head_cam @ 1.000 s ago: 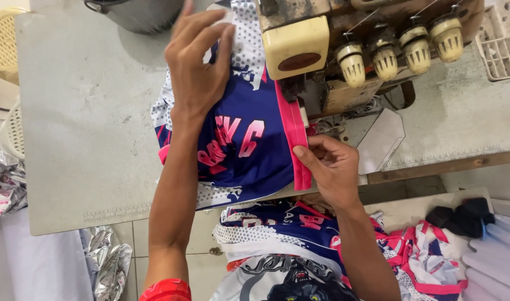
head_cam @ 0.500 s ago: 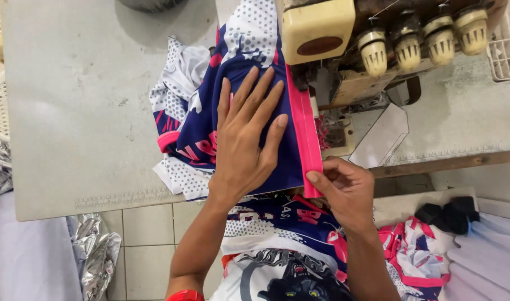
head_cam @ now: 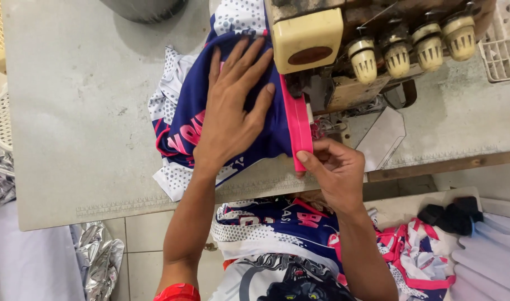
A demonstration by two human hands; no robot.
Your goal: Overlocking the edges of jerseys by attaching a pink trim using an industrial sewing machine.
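Garment (head_cam: 182,120): on counter (head_cam: 76,111), left of sewing machine (head_cam: 333,50)
Left hand (head_cam: 232,117): flat on garment
Right hand (head_cam: 336,173): near edge, right of garment

Lighting is bright, even and diffuse. Soft shadows fall beneath the left hand (head_cam: 232,117) and beside the dark container (head_cam: 143,8) at the far edge. Focus is sharp centrally; no glare; slight wide-angle stretching at the edges.

The jersey (head_cam: 182,120) is navy blue with pink lettering, white dotted panels and a bright pink edge band (head_cam: 297,125). The sewing machine (head_cam: 311,36) has a cream housing with a brown oval patch. The table (head_cam: 82,111) is pale grey.
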